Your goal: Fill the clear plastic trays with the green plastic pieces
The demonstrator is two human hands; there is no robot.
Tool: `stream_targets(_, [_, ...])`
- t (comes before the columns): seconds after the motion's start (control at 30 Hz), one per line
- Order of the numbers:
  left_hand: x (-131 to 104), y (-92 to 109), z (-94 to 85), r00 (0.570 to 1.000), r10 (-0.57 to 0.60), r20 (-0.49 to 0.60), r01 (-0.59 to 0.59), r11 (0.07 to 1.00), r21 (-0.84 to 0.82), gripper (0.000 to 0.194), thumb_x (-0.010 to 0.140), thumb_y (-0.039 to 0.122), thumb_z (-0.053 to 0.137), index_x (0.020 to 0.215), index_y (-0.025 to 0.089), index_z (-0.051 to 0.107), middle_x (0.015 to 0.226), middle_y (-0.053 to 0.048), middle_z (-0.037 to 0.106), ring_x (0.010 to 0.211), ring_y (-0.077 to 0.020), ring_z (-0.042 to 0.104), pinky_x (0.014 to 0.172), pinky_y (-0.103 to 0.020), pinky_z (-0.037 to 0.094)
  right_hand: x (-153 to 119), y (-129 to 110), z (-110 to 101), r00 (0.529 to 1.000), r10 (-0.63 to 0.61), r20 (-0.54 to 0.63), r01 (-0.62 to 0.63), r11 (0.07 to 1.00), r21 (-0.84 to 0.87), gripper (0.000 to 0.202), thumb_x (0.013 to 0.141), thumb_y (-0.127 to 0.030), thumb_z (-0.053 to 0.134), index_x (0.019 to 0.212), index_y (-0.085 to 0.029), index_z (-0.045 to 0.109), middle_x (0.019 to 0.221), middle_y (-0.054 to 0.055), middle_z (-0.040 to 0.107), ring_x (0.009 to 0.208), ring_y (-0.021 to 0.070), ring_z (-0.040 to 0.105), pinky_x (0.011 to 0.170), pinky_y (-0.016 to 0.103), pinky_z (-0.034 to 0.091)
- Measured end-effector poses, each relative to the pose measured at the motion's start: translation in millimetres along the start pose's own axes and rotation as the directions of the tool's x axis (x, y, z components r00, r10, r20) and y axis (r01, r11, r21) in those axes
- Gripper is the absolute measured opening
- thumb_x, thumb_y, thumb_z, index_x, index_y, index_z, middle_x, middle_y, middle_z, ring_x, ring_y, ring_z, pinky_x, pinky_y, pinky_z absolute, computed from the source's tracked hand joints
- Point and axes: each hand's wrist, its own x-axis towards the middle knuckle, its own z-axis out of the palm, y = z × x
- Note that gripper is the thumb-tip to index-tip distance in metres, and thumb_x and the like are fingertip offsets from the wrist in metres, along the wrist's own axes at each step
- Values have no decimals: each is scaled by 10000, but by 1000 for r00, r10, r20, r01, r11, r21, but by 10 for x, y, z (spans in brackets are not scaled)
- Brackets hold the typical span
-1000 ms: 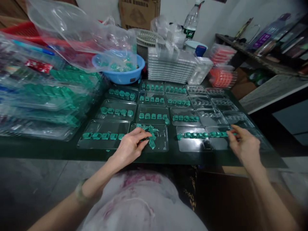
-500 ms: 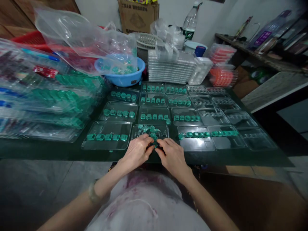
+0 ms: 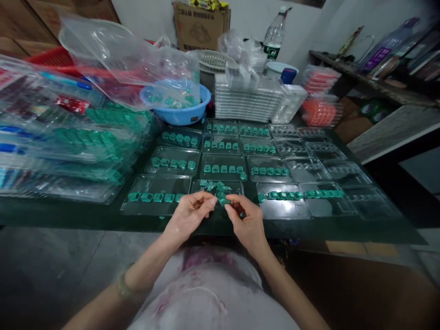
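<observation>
Near the table's front edge, my left hand (image 3: pixel 192 211) is closed in a pinch, thumb against forefinger. Whatever sits between those fingertips is too small to make out. Across a narrow gap, my right hand (image 3: pixel 246 221) pinches a small teal translucent piece (image 3: pixel 222 200) between thumb and forefinger. Loose teal pieces (image 3: pixel 210 184) lie just beyond both hands in a clear plastic tray (image 3: pixel 237 187), whose near part the hands hide. To the left, another clear tray (image 3: pixel 151 210) holds a row of teal pieces (image 3: pixel 158 197), its right end partly behind my left hand.
Several clear trays, many with teal rows (image 3: pixel 270 171), cover the dark green table (image 3: pixel 85 220). Stacked filled packages (image 3: pixel 68 151) stand left. Behind are a blue basin (image 3: pixel 182 114) of teal pieces, stacked clear trays (image 3: pixel 245 98), orange packs (image 3: pixel 321 112) and a bottle (image 3: pixel 274 36).
My hands have drawn slightly apart, and the left has turned so its pinched fingertips show. The view has shifted a little, moving the surroundings slightly right.
</observation>
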Motion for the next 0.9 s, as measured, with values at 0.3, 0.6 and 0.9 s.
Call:
stream_targets(0.3, [21,-25,55,933,-170,316,329,758,-563,146,718,237,649,685,136,549,535,25,440,454,-49,340,382,-172,177,10,-64,-52,982,-190,-8,190,982,3,231,793,-142,517,1000,-222,582,854,40,589,742,142,547,628,267,461])
stream_targets(0.6, [107,-48,99,759,-206,618,640,410,-650,123,740,155,560,660,135,468,549,18,411,429,-49,362,347,-144,180,57,42,-129,852,-522,-42,493,828,-268,361,784,-54,488,1112,-194,536,911,74,599,823,171,560,718,328,499])
stream_targets(0.9, [32,110,174,871,-187,453,465,608,-643,102,789,173,537,693,141,522,592,2,462,453,-62,400,366,-164,174,40,92,-105,796,-575,-190,499,801,-332,283,761,-31,487,989,-195,518,826,61,613,778,172,585,678,331,501])
